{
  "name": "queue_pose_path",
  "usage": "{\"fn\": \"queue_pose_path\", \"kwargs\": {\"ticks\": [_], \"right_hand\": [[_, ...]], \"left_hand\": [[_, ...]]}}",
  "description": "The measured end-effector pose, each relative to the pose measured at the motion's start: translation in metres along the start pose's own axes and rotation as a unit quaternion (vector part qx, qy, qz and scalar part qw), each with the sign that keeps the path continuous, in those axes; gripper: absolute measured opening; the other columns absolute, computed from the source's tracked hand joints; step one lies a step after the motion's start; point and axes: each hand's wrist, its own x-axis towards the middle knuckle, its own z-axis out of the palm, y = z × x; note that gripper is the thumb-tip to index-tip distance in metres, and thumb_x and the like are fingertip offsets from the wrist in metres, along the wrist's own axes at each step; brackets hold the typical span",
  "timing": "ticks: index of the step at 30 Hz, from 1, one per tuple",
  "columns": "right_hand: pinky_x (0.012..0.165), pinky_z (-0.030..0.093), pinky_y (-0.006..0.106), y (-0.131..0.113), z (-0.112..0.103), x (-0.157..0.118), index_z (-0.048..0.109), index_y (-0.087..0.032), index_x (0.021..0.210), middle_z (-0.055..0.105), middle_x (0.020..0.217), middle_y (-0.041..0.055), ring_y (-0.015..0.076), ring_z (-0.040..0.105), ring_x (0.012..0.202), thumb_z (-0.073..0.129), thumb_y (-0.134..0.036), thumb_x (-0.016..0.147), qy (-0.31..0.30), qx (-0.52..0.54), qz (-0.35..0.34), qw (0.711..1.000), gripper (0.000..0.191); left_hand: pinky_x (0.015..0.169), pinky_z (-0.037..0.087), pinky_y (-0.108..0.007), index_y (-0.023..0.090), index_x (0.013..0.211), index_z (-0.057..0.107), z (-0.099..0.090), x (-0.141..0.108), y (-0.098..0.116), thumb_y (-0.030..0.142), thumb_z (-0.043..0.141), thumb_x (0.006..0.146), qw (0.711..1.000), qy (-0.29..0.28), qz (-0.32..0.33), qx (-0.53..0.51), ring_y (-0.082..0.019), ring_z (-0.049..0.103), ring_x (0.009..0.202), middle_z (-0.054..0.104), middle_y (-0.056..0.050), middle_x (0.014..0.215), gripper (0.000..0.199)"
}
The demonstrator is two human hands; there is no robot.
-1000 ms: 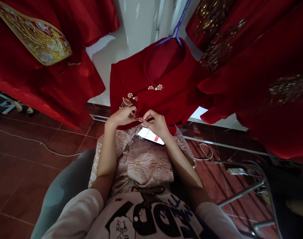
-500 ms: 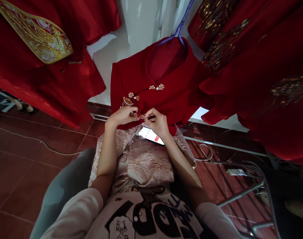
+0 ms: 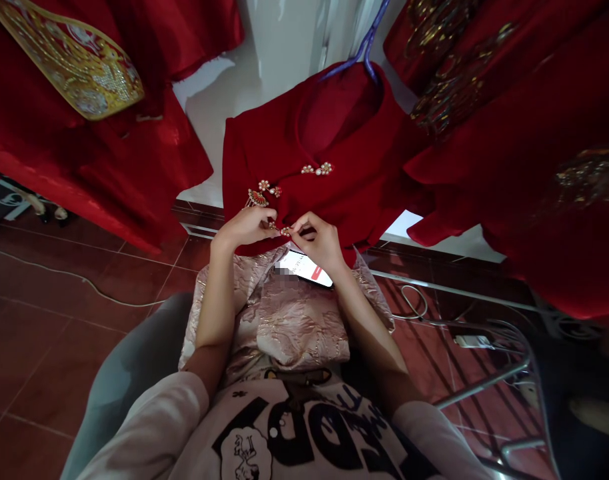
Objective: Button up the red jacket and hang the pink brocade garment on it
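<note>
A red garment [image 3: 354, 200] hangs in front of me on a blue hanger [image 3: 359, 59], its lower end by my lap. Flower-shaped beaded clasps run down its front: one at the collar [image 3: 317, 169], another farther left [image 3: 269, 188] above a fan-shaped pendant [image 3: 257, 198]. At the lowest clasp [image 3: 285, 232], my left hand [image 3: 247, 227] pinches the left part, fingertips closed on its edge. My right hand [image 3: 317, 240] grips the clasp's right flower between thumb and finger. Whether the two halves are joined is too small to tell.
A lit phone [image 3: 309, 268] lies on the pink brocade cloth [image 3: 302, 333] over my lap. Red garments with gold beadwork hang at left [image 3: 99, 73] and right [image 3: 484, 200]. A metal rack [image 3: 484, 387] and cables stand on the tiled floor at right.
Both hands stay at the lowest clasp, with only slight finger movement. The view has shifted a little, and the garment's neckline appears slightly higher.
</note>
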Motion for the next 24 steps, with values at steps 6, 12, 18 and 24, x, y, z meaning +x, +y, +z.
{"fn": "queue_pose_path", "kwargs": {"ticks": [6,12,18,24], "right_hand": [[0.067,0.06,0.027,-0.002,0.007,-0.002,0.056,-0.023,0.081,0.07,0.083,0.0008,0.0147,0.067,0.077,0.058,-0.025,0.082,0.009,-0.026,-0.014,1.0,0.004],[0.067,0.061,0.026,-0.004,0.008,-0.002,0.054,-0.023,0.081,0.069,0.082,0.0005,0.0142,0.066,0.075,0.057,-0.022,0.082,0.013,-0.034,-0.022,0.999,0.003],[0.068,0.061,0.028,-0.003,0.007,-0.002,0.055,-0.023,0.081,0.07,0.083,0.001,0.0146,0.067,0.075,0.058,-0.023,0.083,0.013,-0.04,-0.03,0.999,0.004],[0.069,0.062,0.028,-0.001,0.008,-0.001,0.055,-0.023,0.081,0.07,0.084,0.0008,0.0153,0.068,0.077,0.057,-0.024,0.083,0.01,-0.046,-0.024,0.999,0.003]], "left_hand": [[0.061,0.043,-0.021,0.018,0.077,0.054,0.0,-0.001,-0.002,0.027,0.07,0.077,0.998,-0.01,-0.022,-0.061,-0.013,0.066,0.069,0.07,0.0,0.07,0.019],[0.059,0.046,-0.022,0.019,0.079,0.054,0.005,0.002,-0.005,0.026,0.075,0.07,0.982,-0.02,-0.062,-0.178,-0.013,0.065,0.064,0.07,0.0,0.07,0.024],[0.053,0.037,-0.023,0.018,0.071,0.056,0.004,0.004,0.004,0.032,0.08,0.073,0.979,0.001,-0.102,-0.176,-0.012,0.06,0.06,0.066,0.0,0.064,0.028],[0.05,0.031,-0.021,0.018,0.062,0.05,0.011,0.011,-0.003,0.02,0.078,0.067,0.988,0.061,-0.068,-0.122,-0.01,0.054,0.055,0.053,0.005,0.055,0.029]]}}
